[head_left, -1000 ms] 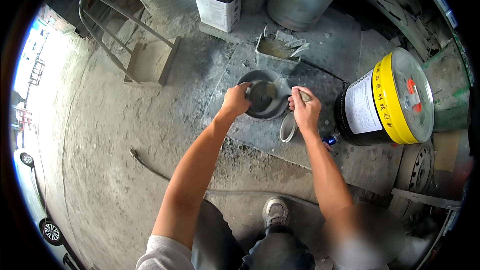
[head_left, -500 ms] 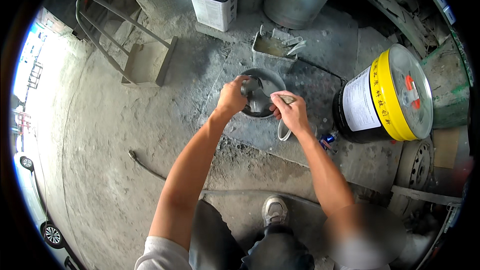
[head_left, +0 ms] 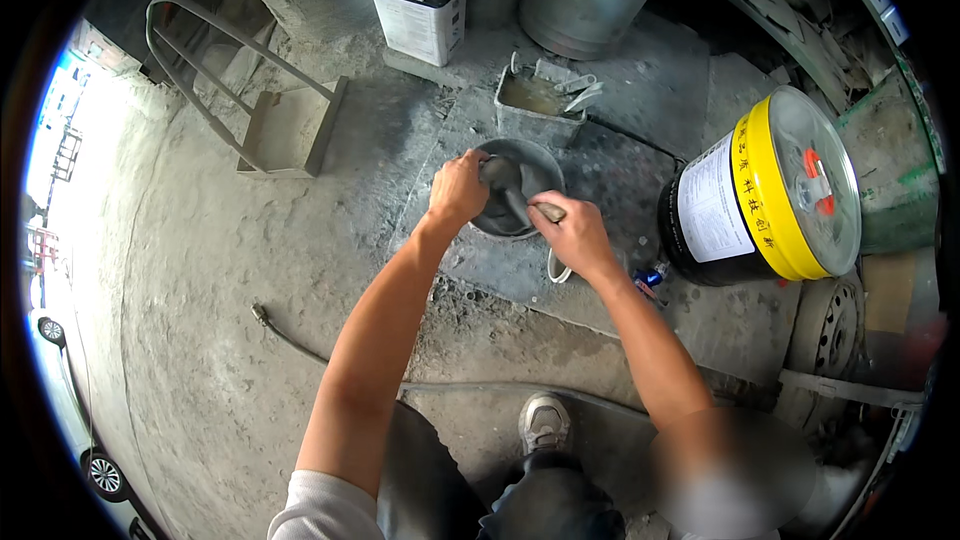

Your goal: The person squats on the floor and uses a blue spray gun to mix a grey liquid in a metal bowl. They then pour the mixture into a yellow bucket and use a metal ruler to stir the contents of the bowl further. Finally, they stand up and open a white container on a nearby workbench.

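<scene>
There are two hands (head_left: pixel 459 189) (head_left: pixel 577 235), one bowl (head_left: pixel 546 162), one wooden-handled tool (head_left: pixel 549 211), one yellow-banded drum (head_left: pixel 775 190).

The bowl (head_left: pixel 548 168) stands on the ground (head_left: pixel 210 250), with the left hand (head_left: pixel 459 188) at its left side and the right hand (head_left: pixel 575 232) at its front right. Behind it is a tub (head_left: pixel 538 123); farther behind, leftward, a can (head_left: pixel 418 25). To the right is a bucket (head_left: pixel 745 192).

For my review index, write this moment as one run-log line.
left hand: at left edge of grey bowl, grip unclear | right hand: gripping handled tool over bowl | rectangular tub: just beyond bowl
</scene>
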{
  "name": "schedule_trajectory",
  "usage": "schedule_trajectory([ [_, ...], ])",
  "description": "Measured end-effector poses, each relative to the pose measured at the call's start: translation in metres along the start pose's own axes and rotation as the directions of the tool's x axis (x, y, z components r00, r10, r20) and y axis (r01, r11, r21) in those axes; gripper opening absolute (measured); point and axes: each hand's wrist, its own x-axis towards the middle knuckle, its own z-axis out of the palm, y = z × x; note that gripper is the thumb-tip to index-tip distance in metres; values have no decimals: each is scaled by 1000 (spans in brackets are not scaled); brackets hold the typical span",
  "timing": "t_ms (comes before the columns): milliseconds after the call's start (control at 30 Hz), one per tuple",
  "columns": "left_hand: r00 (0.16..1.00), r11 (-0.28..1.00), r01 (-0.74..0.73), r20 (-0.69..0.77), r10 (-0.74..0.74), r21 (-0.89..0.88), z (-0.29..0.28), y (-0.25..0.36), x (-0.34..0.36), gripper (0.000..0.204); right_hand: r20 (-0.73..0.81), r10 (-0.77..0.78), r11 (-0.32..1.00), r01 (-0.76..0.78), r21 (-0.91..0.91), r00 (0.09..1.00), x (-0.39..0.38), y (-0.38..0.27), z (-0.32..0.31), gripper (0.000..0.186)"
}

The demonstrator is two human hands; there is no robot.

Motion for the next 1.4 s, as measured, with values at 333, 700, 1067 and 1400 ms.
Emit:
schedule_trajectory([
  [333,996,991,39,-79,-49,-129,1,-10,1,50,151,354,855,-385,347,923,-2,9,-4,20],
  [700,999,991,-5,37,11,-136,3,5,-5,74,118,310,899,-332,287,943,5,9,-7,20],
  [1067,998,970,65,16,-63,-233,2,-21,-7,58,33,-86,985,89,-144,996,1,1,-6,20],
  [1400,996,985,90,16,-89,-146,7,-16,-7,67,-49,189,982,-188,31,981,-4,18,-6,23],
])
